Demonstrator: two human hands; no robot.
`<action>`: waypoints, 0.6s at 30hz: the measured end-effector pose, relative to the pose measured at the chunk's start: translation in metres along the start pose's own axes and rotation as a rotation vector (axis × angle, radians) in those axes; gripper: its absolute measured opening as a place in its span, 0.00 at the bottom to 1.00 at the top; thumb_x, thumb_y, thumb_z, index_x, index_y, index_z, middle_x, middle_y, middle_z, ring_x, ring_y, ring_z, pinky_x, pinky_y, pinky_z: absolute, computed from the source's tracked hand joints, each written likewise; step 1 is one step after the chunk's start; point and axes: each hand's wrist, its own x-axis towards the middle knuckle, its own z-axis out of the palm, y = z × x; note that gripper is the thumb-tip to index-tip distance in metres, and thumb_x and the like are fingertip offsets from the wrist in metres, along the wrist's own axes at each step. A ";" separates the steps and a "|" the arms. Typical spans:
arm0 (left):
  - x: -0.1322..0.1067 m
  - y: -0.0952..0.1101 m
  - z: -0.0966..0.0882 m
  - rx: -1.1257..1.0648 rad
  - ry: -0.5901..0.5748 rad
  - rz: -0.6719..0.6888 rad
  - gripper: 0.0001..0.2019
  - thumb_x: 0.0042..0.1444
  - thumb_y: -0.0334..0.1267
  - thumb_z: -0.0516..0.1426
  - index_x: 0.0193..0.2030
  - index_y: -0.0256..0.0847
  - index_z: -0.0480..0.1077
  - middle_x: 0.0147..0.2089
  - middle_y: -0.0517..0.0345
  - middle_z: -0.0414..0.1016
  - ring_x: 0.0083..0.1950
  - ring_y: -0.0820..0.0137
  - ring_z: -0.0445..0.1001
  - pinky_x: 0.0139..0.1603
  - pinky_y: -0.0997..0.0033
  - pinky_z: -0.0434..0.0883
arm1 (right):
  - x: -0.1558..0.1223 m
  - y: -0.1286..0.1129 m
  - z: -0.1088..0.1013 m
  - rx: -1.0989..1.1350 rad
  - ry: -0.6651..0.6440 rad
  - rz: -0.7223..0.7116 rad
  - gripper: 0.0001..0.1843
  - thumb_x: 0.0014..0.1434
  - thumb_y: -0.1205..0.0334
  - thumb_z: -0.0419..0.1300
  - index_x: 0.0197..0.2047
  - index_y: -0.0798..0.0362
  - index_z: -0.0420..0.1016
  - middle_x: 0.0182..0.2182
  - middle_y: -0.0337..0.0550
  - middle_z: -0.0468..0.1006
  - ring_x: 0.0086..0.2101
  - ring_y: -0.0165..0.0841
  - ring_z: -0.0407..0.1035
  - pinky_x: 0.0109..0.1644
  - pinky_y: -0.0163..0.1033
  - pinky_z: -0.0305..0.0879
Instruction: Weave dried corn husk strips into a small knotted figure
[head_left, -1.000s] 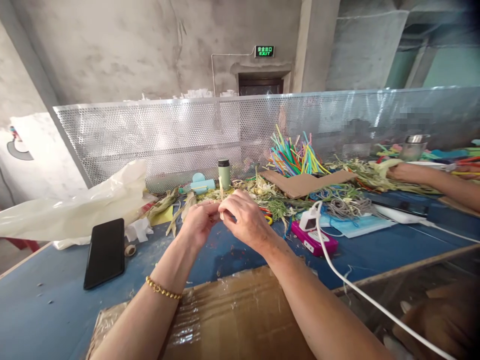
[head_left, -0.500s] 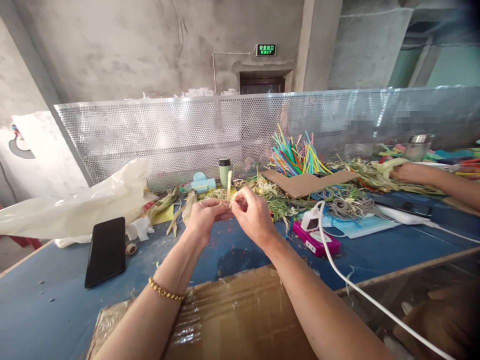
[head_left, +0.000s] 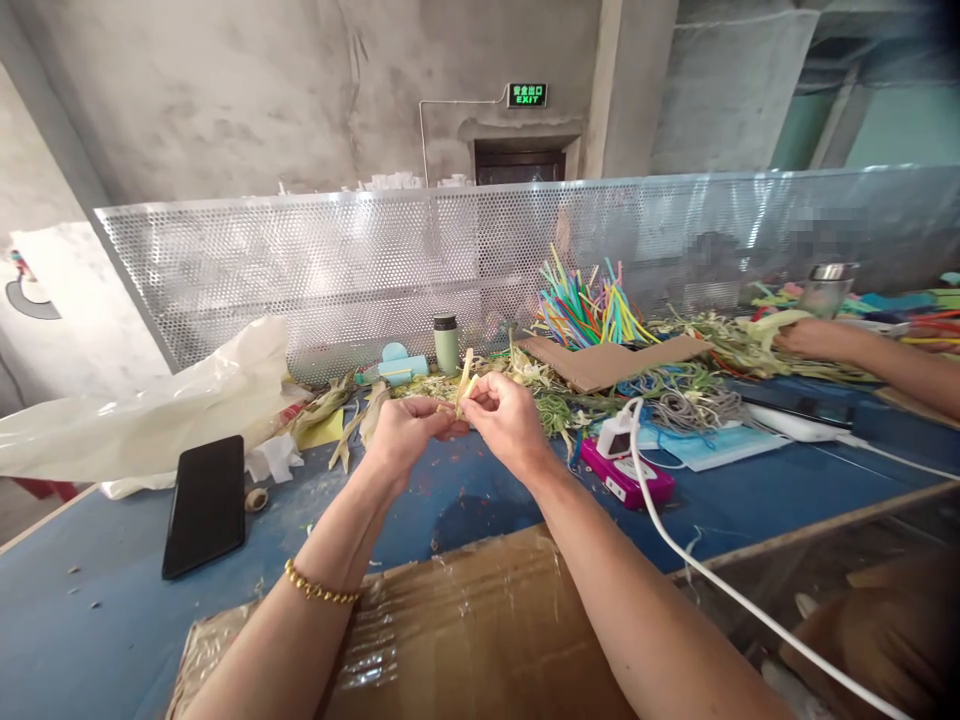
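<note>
In the head view my left hand and my right hand meet over the blue table, fingertips nearly touching. Both are closed in a pinch on pale yellow husk strips, whose narrow ends stick up between the fingers. The lower part of the strips is hidden by my fingertips. Just behind my hands lies a heap of dry husks and green plant strips. A green bottle stands upright beyond them.
Under my forearms lies a cardboard box. A black phone is at left, a purple power block with a white cable at right. Coloured pipe cleaners stand at the back. Another person's hand holds husk at far right.
The strips between my fingers now show a second pale end beside the upright one, and they lean to the right. My hands stay close together. The view has shifted slightly.
</note>
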 end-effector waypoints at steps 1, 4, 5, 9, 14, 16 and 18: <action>0.000 0.000 0.000 -0.003 -0.010 -0.003 0.05 0.43 0.33 0.66 0.21 0.35 0.79 0.22 0.50 0.79 0.27 0.67 0.76 0.35 0.67 0.72 | 0.000 0.000 0.000 -0.003 0.000 0.000 0.03 0.51 0.66 0.60 0.29 0.51 0.69 0.25 0.39 0.77 0.28 0.33 0.72 0.34 0.38 0.69; -0.001 0.001 0.000 -0.003 -0.043 -0.001 0.07 0.43 0.35 0.68 0.20 0.36 0.78 0.22 0.51 0.79 0.27 0.68 0.75 0.35 0.67 0.71 | 0.000 0.001 0.000 -0.013 0.012 0.015 0.03 0.49 0.66 0.60 0.28 0.51 0.68 0.24 0.39 0.76 0.27 0.33 0.72 0.33 0.37 0.68; -0.001 0.001 0.000 -0.005 -0.049 0.002 0.07 0.42 0.35 0.69 0.21 0.36 0.78 0.23 0.52 0.79 0.26 0.69 0.75 0.35 0.68 0.71 | 0.000 0.000 0.000 -0.008 0.016 0.028 0.03 0.49 0.66 0.60 0.28 0.51 0.68 0.24 0.39 0.76 0.27 0.33 0.72 0.32 0.38 0.68; -0.002 0.000 0.000 -0.041 -0.046 0.003 0.06 0.41 0.34 0.71 0.24 0.36 0.80 0.25 0.51 0.81 0.27 0.69 0.75 0.35 0.68 0.71 | 0.000 0.000 0.001 0.051 0.022 0.094 0.04 0.48 0.64 0.60 0.27 0.51 0.68 0.24 0.39 0.76 0.26 0.33 0.72 0.31 0.38 0.69; 0.002 -0.004 -0.003 -0.033 -0.039 0.001 0.08 0.40 0.35 0.72 0.28 0.35 0.81 0.26 0.49 0.82 0.30 0.66 0.78 0.36 0.68 0.70 | 0.000 -0.004 0.001 0.113 0.012 0.136 0.06 0.46 0.63 0.61 0.25 0.50 0.67 0.22 0.37 0.75 0.24 0.32 0.70 0.28 0.36 0.67; 0.003 -0.005 -0.003 -0.039 -0.034 -0.019 0.09 0.39 0.33 0.71 0.30 0.35 0.81 0.26 0.49 0.82 0.30 0.66 0.79 0.36 0.68 0.70 | 0.000 -0.005 0.001 0.150 -0.013 0.146 0.06 0.46 0.63 0.62 0.25 0.51 0.67 0.22 0.37 0.75 0.24 0.32 0.70 0.29 0.36 0.68; 0.002 -0.004 -0.003 -0.048 -0.019 -0.023 0.08 0.40 0.32 0.70 0.30 0.34 0.82 0.27 0.49 0.82 0.30 0.66 0.79 0.35 0.69 0.70 | 0.000 -0.004 0.002 0.190 -0.033 0.159 0.05 0.46 0.62 0.62 0.25 0.51 0.68 0.22 0.37 0.75 0.25 0.32 0.71 0.30 0.37 0.69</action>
